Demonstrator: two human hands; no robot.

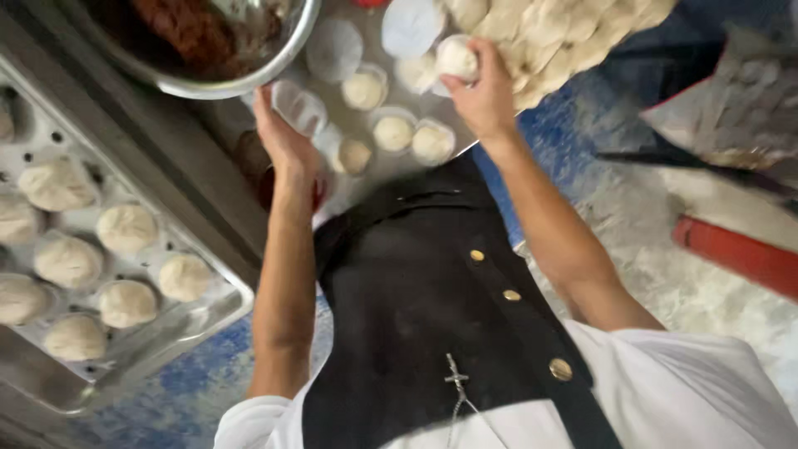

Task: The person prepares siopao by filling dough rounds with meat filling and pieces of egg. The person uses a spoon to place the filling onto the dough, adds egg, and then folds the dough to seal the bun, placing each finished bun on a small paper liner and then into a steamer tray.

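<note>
The dough ball sits at the far middle of the scene, pinched in the fingertips of the right hand, just beside a heap of pale dough pieces on the far right. The right grip is clenched on the ball. The left hand reaches out flat, its grip released, fingertips touching a white paper liner on the bench. Between the two hands, more dough balls rest on paper liners: one farther off, two nearer. A steel bowl holding a dark reddish filling stands at the far left. On the left, a perforated metal tray carries two rows of round buns, well apart from the hands. Near the camera are a black vest with gold buttons and white sleeves.
</note>
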